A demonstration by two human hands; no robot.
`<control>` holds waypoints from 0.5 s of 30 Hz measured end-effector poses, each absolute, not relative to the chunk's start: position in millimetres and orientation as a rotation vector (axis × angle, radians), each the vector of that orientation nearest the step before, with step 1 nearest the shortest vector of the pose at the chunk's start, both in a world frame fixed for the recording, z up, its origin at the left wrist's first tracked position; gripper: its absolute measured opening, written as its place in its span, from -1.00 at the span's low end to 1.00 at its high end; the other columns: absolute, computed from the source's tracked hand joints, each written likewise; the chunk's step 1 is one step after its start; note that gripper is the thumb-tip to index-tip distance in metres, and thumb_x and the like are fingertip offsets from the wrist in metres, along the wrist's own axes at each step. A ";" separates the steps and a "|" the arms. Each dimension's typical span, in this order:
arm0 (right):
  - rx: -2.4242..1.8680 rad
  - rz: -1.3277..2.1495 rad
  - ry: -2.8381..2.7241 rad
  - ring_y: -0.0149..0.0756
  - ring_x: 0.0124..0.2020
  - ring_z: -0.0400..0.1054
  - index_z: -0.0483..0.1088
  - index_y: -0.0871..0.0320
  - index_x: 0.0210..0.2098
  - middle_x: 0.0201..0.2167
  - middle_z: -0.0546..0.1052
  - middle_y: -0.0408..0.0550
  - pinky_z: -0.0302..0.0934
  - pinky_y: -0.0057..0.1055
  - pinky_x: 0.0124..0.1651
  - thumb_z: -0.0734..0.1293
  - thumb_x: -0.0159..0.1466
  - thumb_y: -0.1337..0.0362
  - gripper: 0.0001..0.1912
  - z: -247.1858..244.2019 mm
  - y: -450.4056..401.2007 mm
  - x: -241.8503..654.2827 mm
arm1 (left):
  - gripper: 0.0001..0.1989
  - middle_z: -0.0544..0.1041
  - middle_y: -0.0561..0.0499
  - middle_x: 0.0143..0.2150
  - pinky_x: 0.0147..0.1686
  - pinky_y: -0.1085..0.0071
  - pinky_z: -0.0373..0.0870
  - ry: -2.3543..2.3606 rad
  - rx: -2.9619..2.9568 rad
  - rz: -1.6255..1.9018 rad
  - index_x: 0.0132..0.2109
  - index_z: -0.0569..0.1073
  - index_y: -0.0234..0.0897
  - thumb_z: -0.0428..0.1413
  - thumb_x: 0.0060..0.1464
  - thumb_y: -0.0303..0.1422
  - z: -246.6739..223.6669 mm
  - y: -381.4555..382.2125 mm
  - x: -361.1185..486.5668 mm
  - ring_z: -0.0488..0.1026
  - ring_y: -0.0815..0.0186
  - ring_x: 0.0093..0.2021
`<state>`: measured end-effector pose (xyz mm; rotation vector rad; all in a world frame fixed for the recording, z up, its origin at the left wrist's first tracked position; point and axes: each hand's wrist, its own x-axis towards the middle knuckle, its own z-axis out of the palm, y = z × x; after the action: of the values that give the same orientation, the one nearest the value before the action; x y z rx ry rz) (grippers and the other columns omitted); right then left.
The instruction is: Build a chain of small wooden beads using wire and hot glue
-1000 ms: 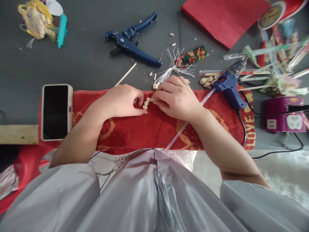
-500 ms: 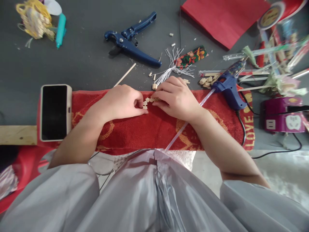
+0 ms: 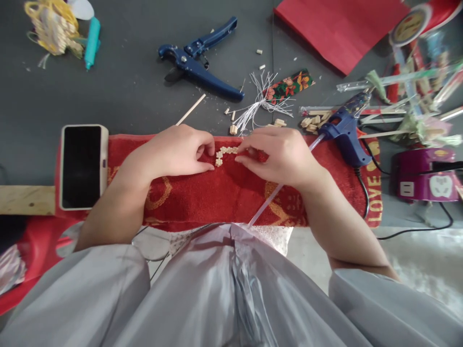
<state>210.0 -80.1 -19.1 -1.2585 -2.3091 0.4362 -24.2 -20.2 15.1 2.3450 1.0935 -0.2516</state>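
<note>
On the red towel [image 3: 224,193] lies a short, curved strip of small cream-coloured straw-like pieces [image 3: 226,151]. My right hand [image 3: 280,152] pinches the strip's right end between thumb and fingertips; part of that end is hidden by the fingers. Just left of the strip's other end is my left hand [image 3: 177,152], thumb and forefinger apart with nothing visible between them. Beyond the hands sits a small bundled cream piece [image 3: 233,129]. A thin pale stick [image 3: 191,109] extends from behind my left hand.
A blue cutter [image 3: 202,72] lies beyond the towel, near white wires [image 3: 257,103] and a floral strip [image 3: 289,86]. On the right are a blue glue gun [image 3: 345,125], its cord, and a purple box [image 3: 423,176]. A phone-like device [image 3: 82,166] rests at left.
My left thumb and fingers have come off the strip's left end and parted. My right hand has shifted slightly right, showing more of the strip. The view has moved a little.
</note>
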 end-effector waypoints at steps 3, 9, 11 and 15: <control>-1.410 0.491 -2.375 -0.32 -0.41 0.37 0.56 0.18 -0.35 -0.42 0.59 -0.04 0.05 -0.36 -0.35 0.31 0.34 0.21 -0.76 -14.0 -89.8 193.5 | -0.69 0.51 0.11 -0.42 -0.32 0.43 0.19 1.070 2.301 -0.249 -0.02 0.54 -0.22 0.17 0.05 -0.30 16.4 -16.2 -26.0 0.39 0.38 -0.42; -1.670 0.490 -2.401 -0.21 -0.34 0.47 0.59 0.18 -0.24 -0.35 0.66 0.02 0.00 -0.36 -0.37 0.40 0.28 0.10 -0.74 -11.2 -96.2 166.3 | -0.57 0.50 0.08 -0.39 -0.30 0.43 0.21 0.953 2.288 -0.214 0.15 0.53 -0.17 0.07 0.14 -0.32 12.5 -11.1 -26.4 0.38 0.38 -0.41; -1.722 0.494 -2.398 -0.20 -0.32 0.49 0.59 0.18 -0.23 -0.32 0.67 0.02 0.01 -0.36 -0.36 0.39 0.29 0.11 -0.74 -12.3 -95.6 162.6 | -0.57 0.52 0.06 -0.37 -0.30 0.44 0.20 0.938 2.286 -0.213 0.15 0.54 -0.16 0.07 0.15 -0.30 11.2 -10.5 -26.3 0.37 0.38 -0.41; -1.796 0.500 -2.404 -0.18 -0.28 0.52 0.59 0.17 -0.27 -0.30 0.69 0.02 0.05 -0.35 -0.35 0.33 0.31 0.16 -0.76 -14.2 -94.3 159.0 | -0.55 0.57 0.05 -0.31 -0.28 0.44 0.23 0.928 2.296 -0.202 0.18 0.55 -0.13 0.07 0.17 -0.31 9.5 -10.9 -26.2 0.39 0.38 -0.39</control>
<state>159.0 -94.3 -14.2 -1.7964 -2.4036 0.5002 -26.2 -10.9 9.5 2.2958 0.9279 -0.2021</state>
